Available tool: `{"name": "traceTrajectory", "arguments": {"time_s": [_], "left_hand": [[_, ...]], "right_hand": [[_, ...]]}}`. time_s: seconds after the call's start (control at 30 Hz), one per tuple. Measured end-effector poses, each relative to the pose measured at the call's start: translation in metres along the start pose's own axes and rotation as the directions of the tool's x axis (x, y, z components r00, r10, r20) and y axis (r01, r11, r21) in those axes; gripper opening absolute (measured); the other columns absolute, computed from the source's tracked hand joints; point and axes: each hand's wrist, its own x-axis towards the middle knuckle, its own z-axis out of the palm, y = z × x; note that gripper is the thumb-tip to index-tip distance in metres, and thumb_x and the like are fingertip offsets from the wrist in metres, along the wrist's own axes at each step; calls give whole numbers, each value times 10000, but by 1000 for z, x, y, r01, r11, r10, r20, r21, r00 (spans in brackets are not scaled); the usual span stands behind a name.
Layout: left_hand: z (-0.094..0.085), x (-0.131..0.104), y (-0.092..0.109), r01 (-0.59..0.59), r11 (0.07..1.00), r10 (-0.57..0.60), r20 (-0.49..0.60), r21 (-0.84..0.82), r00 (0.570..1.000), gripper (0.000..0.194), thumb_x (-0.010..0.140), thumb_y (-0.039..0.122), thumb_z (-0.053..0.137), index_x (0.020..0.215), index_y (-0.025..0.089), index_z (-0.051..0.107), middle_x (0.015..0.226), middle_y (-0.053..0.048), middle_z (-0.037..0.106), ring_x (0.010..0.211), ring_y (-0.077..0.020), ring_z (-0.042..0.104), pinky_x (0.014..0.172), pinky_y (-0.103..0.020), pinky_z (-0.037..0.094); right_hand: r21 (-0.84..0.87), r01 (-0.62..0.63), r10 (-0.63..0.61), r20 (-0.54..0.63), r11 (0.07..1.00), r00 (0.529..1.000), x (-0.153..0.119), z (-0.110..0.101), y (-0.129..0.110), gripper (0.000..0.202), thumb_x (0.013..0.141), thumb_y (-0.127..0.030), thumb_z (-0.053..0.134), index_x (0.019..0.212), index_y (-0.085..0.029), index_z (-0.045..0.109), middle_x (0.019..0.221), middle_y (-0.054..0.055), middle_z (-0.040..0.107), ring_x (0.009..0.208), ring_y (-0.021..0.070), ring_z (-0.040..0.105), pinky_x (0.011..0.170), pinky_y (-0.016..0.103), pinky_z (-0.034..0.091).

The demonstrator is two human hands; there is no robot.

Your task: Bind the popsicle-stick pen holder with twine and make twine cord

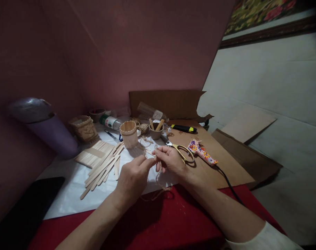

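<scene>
Over the near edge of the white sheet, my left hand (pixel 134 173) and my right hand (pixel 169 160) meet, both with fingers pinched on a thin twine (pixel 158 178). Its loose end trails below them onto the red cloth. Just beyond stands a round cup made of wooden sticks (pixel 129 135), with a scalloped rim. Flat wooden craft sticks (pixel 103 170) lie fanned out left of my left hand, beside a banded bundle of sticks (pixel 94 153). Gold-handled scissors (pixel 185 152) rest close to my right hand. The fingertips partly hide the pinched twine.
A flower-patterned glue gun (pixel 202 152) with a black cord lies on the cardboard (pixel 215 170) at right. Behind are a small pot with sticks (pixel 156 131), a yellow-black cutter (pixel 184 128) and plastic bottles (pixel 111 122). A purple tumbler (pixel 52 133) and woven basket (pixel 84 129) stand left.
</scene>
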Motion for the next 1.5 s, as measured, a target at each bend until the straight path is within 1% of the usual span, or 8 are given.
{"name": "traceTrajectory", "arguments": {"time_s": [0.4, 0.67, 0.8, 0.97, 1.07, 1.17, 1.33, 1.5], "left_hand": [[-9, 6, 0, 445, 856, -418, 156, -263, 895, 229, 838, 285, 532, 721, 175, 695, 636, -23, 553, 582, -129, 506, 541, -244, 346], [-7, 12, -2, 696, 376, -529, 475, -612, 703, 246, 797, 291, 499, 602, 153, 559, 503, 22, 512, 451, -100, 428, 450, -220, 326], [-4, 8, -5, 637, 550, -502, 396, -541, 769, 194, 822, 311, 506, 877, 149, 598, 591, -1, 596, 497, -117, 486, 500, -235, 362], [-8, 5, -2, 377, 831, -328, 186, -408, 926, 493, 763, 182, 605, 1243, 232, 503, 812, -12, 607, 612, -117, 516, 569, -237, 390], [-12, 7, 1, 235, 864, -199, 127, -445, 972, 491, 762, 275, 650, 1238, 270, 531, 915, -32, 575, 678, -125, 519, 612, -247, 420], [-13, 8, 0, 279, 775, -251, 129, -567, 959, 403, 802, 422, 590, 1154, 225, 605, 927, -59, 584, 720, -144, 541, 656, -270, 441], [-8, 9, -10, 528, 360, -556, 277, -769, 784, 577, 860, 592, 351, 1028, 145, 674, 889, -104, 657, 830, -194, 590, 715, -311, 453], [-17, 18, -22, 511, -92, -749, 398, -854, 530, 506, 765, 605, 530, 738, 120, 670, 477, 21, 474, 443, -80, 406, 444, -219, 311]], "right_hand": [[168, 34, -40, 36, 985, 999, -2, 0, -1, 254, 738, -395, 674, 752, -152, 603, 749, 11, 655, 494, 55, 568, 354, 128, 378], [166, 14, -25, 68, 986, 997, -3, 0, -4, 306, 750, -449, 649, 818, -170, 543, 596, -5, 663, 406, 90, 587, 303, 132, 312], [183, -1, -21, 118, 983, 993, -4, 0, -3, 307, 763, -456, 635, 818, -171, 534, 625, 5, 677, 420, 85, 588, 315, 133, 315], [159, 37, -52, 89, 987, 995, -3, -2, -2, 261, 765, -419, 645, 785, -169, 573, 577, -42, 596, 379, 49, 505, 325, 141, 320], [155, 43, -52, 52, 987, 997, -3, -1, -2, 245, 738, -398, 675, 731, -170, 584, 601, -51, 564, 407, 38, 481, 342, 144, 329], [148, 21, -33, 84, 989, 996, -4, -1, -3, 249, 743, -405, 669, 740, -166, 597, 628, -33, 599, 428, 39, 490, 367, 145, 341], [204, 16, -39, 112, 979, 993, -5, -1, -4, 258, 788, -415, 617, 753, -168, 552, 630, 1, 654, 400, 50, 508, 344, 143, 310], [212, -1, -23, 108, 977, 994, -3, -1, -2, 227, 798, -382, 605, 750, -171, 537, 695, 26, 680, 413, 60, 539, 328, 145, 306]]}}
